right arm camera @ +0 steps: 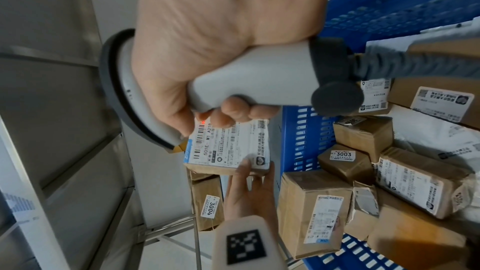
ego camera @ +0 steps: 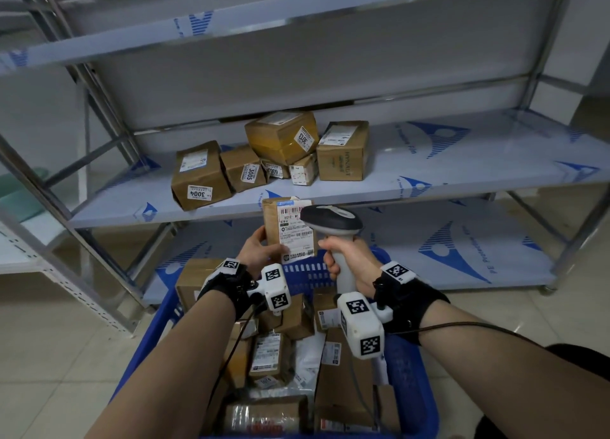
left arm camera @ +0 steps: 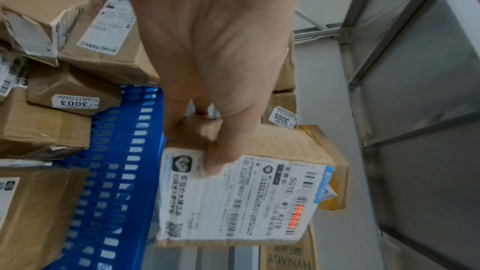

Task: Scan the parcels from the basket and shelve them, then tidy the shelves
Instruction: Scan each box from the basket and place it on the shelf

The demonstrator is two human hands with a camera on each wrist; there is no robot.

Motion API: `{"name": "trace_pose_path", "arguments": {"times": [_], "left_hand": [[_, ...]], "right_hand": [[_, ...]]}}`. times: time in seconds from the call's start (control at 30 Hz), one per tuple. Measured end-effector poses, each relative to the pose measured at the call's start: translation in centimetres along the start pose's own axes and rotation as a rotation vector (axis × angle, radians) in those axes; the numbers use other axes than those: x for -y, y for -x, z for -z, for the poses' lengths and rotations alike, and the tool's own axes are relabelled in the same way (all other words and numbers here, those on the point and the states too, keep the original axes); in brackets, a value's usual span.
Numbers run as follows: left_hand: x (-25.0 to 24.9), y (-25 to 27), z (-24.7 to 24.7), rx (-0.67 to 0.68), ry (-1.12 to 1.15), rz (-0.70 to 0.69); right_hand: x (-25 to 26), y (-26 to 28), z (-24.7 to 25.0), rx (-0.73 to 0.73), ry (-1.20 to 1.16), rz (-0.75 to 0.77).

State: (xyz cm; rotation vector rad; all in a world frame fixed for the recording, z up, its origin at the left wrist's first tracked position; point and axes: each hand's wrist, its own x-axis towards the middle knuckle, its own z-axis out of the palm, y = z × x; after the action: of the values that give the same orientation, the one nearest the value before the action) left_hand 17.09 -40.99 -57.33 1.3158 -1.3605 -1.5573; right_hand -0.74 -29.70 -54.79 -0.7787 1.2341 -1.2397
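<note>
A small labelled parcel (ego camera: 288,229) is gripped upright by the left hand (ego camera: 255,252) just above the blue basket (ego camera: 307,272). Beside it, the scanner (ego camera: 333,222) is clasped by the right hand (ego camera: 346,257), and a red line is cast across the parcel's barcode (left arm camera: 296,216).

Parcels on the shelf (ego camera: 429,171) beyond the grips: six cardboard boxes (ego camera: 284,138). Parcels held: one (ego camera: 288,227). Scanners (ego camera: 333,220): one. Baskets (ego camera: 409,392) below the grips: one, blue; its parcel count cannot be determined.
</note>
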Motion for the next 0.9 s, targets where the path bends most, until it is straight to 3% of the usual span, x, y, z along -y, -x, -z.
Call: {"name": "trace_pose_path", "arguments": {"times": [0.9], "left_hand": [[0.2, -0.3, -0.3, 0.012, -0.06, 0.011]], "right_hand": [[0.0, 0.0, 0.8, 0.001, 0.019, -0.033]]}}
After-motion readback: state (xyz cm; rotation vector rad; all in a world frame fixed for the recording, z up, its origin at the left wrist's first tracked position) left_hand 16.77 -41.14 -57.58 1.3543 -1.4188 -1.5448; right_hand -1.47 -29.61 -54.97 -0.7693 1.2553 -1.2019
